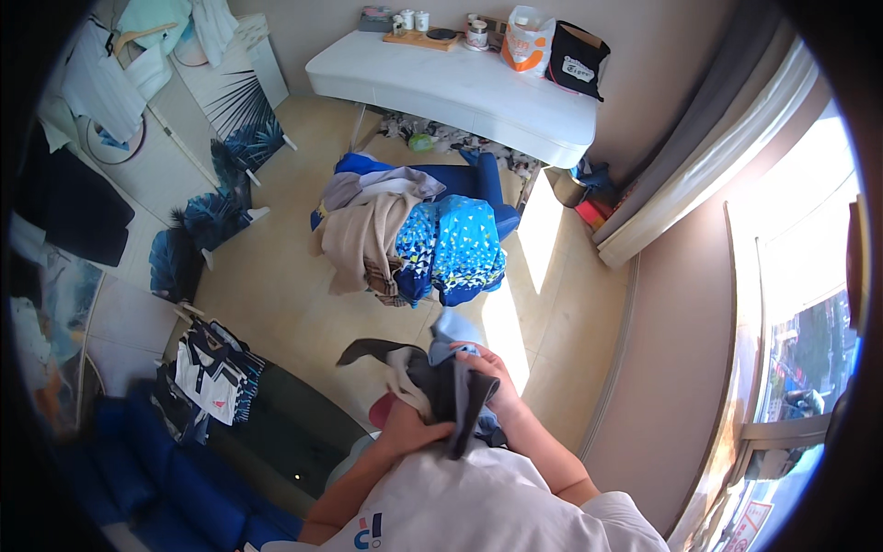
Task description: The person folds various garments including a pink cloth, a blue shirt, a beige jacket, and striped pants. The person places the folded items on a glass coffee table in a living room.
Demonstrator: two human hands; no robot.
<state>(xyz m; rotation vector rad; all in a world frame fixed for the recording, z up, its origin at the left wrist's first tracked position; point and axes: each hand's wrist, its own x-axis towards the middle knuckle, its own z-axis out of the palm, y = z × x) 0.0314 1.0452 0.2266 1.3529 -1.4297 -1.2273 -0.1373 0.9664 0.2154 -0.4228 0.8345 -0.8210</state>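
Note:
In front of my chest I hold a loose bundle of clothes. My left hand (411,429) grips the dark cloth bundle (451,391) from its near left side, the thumb lying across it. A beige strip (403,375) of fabric and a bit of dark red show beside that hand. On the other side my right hand (489,375) is closed on the upper part, where a light blue cloth (451,333) sticks up. The kind of garment cannot be made out. Beyond the bundle, a blue chair (492,179) carries a beige cloth (354,241) and a blue patterned garment (464,241).
A white desk (368,69) with jars and bags stands at the far wall. At left are a folding screen (179,138) with hung clothes, a dark glass table (290,414) bearing shirts on hangers (207,368), and a blue sofa (166,469). Curtains (690,147) and a window lie right.

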